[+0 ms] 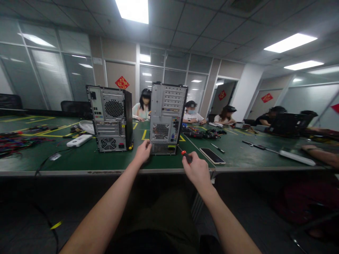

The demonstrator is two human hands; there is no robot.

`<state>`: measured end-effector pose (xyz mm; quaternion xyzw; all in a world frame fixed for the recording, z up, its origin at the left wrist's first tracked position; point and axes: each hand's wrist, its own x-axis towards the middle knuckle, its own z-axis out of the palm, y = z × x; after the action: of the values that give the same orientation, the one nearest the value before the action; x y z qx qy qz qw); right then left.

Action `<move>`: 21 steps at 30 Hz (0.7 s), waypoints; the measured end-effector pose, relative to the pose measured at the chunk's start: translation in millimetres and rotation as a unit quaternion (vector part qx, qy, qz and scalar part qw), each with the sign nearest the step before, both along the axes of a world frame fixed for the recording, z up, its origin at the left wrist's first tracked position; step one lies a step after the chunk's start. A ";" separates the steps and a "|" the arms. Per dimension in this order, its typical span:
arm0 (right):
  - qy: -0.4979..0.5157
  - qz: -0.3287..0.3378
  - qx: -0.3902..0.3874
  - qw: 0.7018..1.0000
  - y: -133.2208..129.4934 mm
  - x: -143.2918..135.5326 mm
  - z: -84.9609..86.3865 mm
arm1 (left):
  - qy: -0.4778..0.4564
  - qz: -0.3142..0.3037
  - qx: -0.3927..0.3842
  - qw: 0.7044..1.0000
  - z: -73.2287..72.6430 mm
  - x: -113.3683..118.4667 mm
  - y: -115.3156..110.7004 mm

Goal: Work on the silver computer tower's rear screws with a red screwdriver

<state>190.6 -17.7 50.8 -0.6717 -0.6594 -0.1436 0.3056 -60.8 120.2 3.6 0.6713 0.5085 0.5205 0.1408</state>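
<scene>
A grey computer tower [169, 113] stands upright on the green table, its rear panel with slots, ports and vents facing me. My left hand [143, 151] grips the tower's lower left edge, its fingers curled and partly hidden. In my right hand [197, 168] is a screwdriver [186, 156] with a red and black handle, closed in the fingers. Its thin shaft points toward the tower's lower right edge; whether the tip touches is too small to tell. A second computer tower [109, 120] stands to the left, also rear side forward.
A phone [212, 156] and a pen-like tool [217, 148] lie right of my right hand. To the left are a white power strip [79, 140] and a heap of coloured cables [23, 139]. Another power strip [296, 157] lies far right. Several people sit across the table [132, 163].
</scene>
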 end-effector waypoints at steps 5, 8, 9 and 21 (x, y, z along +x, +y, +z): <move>0.026 0.008 0.012 1.000 0.3 0.3 1.0 | -0.004 -0.001 0.000 1.000 -0.4 0.0 -0.2; 0.033 0.007 0.012 0.999 0.5 0.4 1.1 | -0.003 0.000 -0.002 1.000 -1.2 0.3 0.3; 0.032 0.007 0.010 0.999 0.3 0.9 1.2 | -0.003 0.001 -0.003 1.000 -1.2 0.4 0.5; 0.146 0.091 0.016 0.985 -30.4 13.0 22.1 | -0.040 -0.002 -0.007 0.999 -1.5 -54.7 -4.6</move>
<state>203.5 -48.2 72.9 -0.6176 -0.6640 -0.0258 0.4207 -115.5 115.6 2.1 0.6501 0.5049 0.5430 0.1663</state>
